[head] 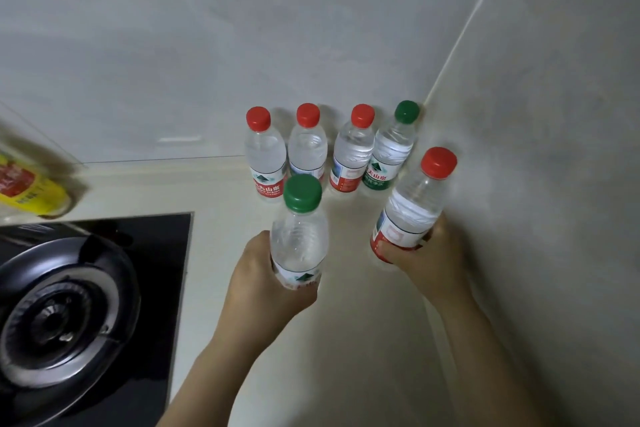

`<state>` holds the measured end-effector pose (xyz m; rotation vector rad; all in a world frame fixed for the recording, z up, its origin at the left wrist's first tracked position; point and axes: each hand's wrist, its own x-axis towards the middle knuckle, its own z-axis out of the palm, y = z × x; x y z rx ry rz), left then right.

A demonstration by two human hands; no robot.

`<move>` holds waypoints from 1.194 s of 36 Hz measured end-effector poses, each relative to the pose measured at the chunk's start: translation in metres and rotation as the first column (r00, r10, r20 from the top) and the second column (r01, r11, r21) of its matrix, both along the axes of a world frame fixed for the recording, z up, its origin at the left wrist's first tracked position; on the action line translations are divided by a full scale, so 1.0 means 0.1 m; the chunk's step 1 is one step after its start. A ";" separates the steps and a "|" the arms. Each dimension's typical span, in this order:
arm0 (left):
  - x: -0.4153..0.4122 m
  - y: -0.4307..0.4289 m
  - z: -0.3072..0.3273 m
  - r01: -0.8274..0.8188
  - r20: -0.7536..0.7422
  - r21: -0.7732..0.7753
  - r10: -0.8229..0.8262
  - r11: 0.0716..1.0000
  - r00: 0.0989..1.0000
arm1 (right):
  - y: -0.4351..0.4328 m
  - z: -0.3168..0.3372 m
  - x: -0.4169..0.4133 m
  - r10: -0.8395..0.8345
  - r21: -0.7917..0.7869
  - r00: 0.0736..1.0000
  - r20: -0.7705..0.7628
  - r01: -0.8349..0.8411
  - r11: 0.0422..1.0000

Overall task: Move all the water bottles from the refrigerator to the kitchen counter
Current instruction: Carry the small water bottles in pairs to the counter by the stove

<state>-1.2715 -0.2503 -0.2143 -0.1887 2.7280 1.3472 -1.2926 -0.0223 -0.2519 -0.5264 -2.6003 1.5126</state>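
Table (346,340), I see: L hand (252,284) fingers clamped on green-cap bottle (299,236), R hand (429,263) fingers on red-cap bottle (412,208), both before 4-bottle row (353,152).

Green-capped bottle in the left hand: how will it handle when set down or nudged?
The green-capped bottle in the left hand looks filled, so it is probably heavy for its size and firm. Tall and narrow, it could tip if pushed near the top; its round body would then likely roll.
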 end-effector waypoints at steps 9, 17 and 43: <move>-0.02 -0.06 -0.16 0.021 0.070 -0.009 -0.021 1.000 0.997 | -0.02 -0.11 -0.22 -0.013 0.053 1.000 -0.012 0.013 0.999; -0.06 -0.09 -0.20 0.005 0.065 -0.001 -0.005 1.000 0.998 | -0.05 -0.24 -0.38 -0.066 0.130 0.998 -0.023 0.069 0.989; -0.07 -0.14 -0.22 -0.026 0.064 0.026 0.024 0.999 0.998 | -0.06 -0.31 -0.70 -0.119 0.113 0.990 -0.078 0.128 0.985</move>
